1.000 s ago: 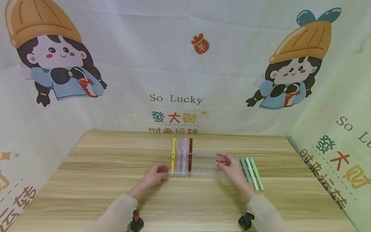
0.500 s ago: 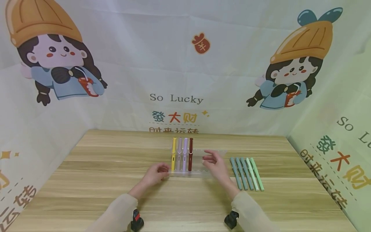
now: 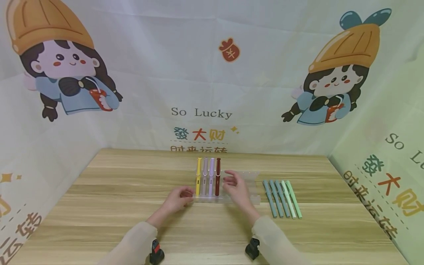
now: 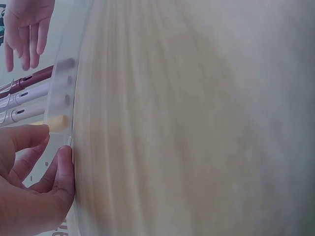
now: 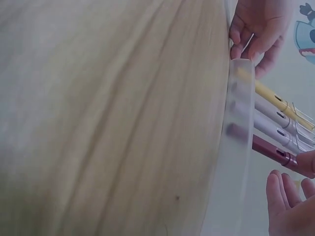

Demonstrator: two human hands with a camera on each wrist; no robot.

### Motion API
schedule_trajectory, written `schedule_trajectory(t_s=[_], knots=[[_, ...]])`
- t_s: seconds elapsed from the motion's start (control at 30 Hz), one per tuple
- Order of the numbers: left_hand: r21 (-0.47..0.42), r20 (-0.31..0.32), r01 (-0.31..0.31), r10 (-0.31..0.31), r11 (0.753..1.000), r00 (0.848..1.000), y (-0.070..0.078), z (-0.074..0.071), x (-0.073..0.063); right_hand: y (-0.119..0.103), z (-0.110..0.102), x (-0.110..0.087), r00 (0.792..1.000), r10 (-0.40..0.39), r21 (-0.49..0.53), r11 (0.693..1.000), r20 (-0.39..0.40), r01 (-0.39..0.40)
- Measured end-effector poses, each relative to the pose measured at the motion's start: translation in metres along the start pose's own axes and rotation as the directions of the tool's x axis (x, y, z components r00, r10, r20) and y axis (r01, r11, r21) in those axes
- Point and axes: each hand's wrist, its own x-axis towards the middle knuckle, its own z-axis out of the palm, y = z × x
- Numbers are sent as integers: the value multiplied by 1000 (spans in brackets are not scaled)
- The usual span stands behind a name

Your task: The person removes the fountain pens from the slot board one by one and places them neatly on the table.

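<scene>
A clear pen rack point(image 3: 250, 199) lies on the wooden table, holding yellow point(image 3: 198, 180), greyish-purple point(image 3: 205, 180), lilac point(image 3: 211, 180) and dark red pens point(image 3: 217, 180) in its left part. My left hand point(image 3: 179, 198) grips the rack's left end, thumb beside the yellow pen point(image 4: 58, 122) in the left wrist view. Just right of the dark red pen hovers my right hand point(image 3: 236, 187), its fingers spread and holding nothing. In the right wrist view the right thumb point(image 5: 306, 163) overlaps the dark red pen point(image 5: 273, 150); contact is unclear.
Right of the rack several pens lie side by side on the table: blue-grey pens point(image 3: 269, 198), a white pen point(image 3: 288, 198) and a light green pen point(image 3: 293, 198). A printed cloth point(image 3: 149, 73) hangs behind and beside the table point(image 3: 132, 184).
My right hand has moved left along the rack, from its right end to beside the dark red pen, uncovering the blue-grey pens. The left hand and the pens have stayed put.
</scene>
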Motion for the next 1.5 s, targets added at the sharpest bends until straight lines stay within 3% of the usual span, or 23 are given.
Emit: schedule_trajectory(t_s=[0.1,0.43,0.87,1.1,1.5], knots=[[3,-2,9,-9,1000,1000,0,1,0,-4,4,0,1000,2,1,1000,-2,-2],[-2,3,5,-5,1000,1000,-1,1,1,26,17,15,999,8,-67,998,-47,-11],[-4,-12,22,-22,1000,1000,3,1,-1,30,24,19,997,12,-103,994,-71,-19],[-11,6,-11,11,1000,1000,7,-1,-4,31,25,20,998,8,-125,992,-68,-16],[-11,5,-8,8,1000,1000,1,0,-1,28,25,19,995,21,-86,996,-101,-30]])
